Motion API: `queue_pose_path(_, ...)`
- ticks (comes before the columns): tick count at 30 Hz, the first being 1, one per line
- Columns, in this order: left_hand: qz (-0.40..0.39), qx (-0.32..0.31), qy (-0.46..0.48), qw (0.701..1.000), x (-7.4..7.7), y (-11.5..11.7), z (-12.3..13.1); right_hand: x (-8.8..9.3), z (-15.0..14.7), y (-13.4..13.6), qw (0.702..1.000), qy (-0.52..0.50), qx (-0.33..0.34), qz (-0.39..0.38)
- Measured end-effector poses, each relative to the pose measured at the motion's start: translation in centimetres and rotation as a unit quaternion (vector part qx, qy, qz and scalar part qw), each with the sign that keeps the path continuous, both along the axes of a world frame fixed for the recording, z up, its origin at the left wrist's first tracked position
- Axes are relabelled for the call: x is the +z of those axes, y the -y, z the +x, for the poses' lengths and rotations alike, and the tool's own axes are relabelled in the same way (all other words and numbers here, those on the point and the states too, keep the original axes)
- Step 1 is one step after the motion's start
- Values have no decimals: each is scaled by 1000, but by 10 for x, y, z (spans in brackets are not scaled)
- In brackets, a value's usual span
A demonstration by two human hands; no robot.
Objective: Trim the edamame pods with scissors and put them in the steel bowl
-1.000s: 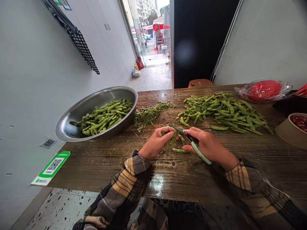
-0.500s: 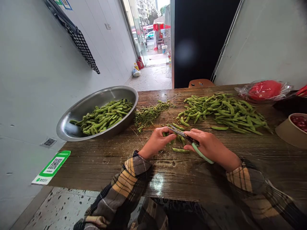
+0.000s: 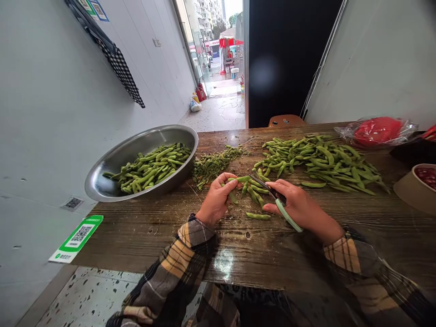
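Note:
Pinched in my left hand (image 3: pixel 220 195) are green soybean pods (image 3: pixel 243 179); one sticks out to the right from the fingertips. My right hand (image 3: pixel 294 200) grips scissors (image 3: pixel 282 211) with pale green handles, their blades pointing up and left toward that pod's end. A few loose pods (image 3: pixel 258 216) lie on the wood just below and between the hands. Farther back on the right spreads a large heap of pods (image 3: pixel 316 156). To the left of it sits a small pile of trimmed bits (image 3: pixel 213 165).
A tilted-looking steel basin (image 3: pixel 98 181) with many pods stands at the left of the wooden table (image 3: pixel 163 245). On the right are a red bundle in clear plastic (image 3: pixel 378 131) and a paper tub (image 3: pixel 407 190) of dark red fruit. A green QR card (image 3: pixel 76 238) lies at the left edge.
The scissor blades have moved off the left fingertips and now sit a little to the right. My left hand has turned, and a pod now points rightward from it.

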State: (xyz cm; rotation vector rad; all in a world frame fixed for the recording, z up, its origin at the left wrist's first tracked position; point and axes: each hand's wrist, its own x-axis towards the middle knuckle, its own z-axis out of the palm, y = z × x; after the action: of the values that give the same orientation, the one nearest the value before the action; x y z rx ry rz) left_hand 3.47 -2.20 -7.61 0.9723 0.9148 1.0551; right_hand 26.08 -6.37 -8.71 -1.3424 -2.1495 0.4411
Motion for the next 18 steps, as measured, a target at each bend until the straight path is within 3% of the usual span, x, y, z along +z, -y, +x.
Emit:
queue_pose_path(11, -5, 13, 31, 999, -1, 4, 4, -6, -1, -2, 999, -30, -20, 26)
queue_pose_path(18, -8, -31, 30, 999, -1, 11, 13, -5, -7, 0, 999, -43, 2, 9)
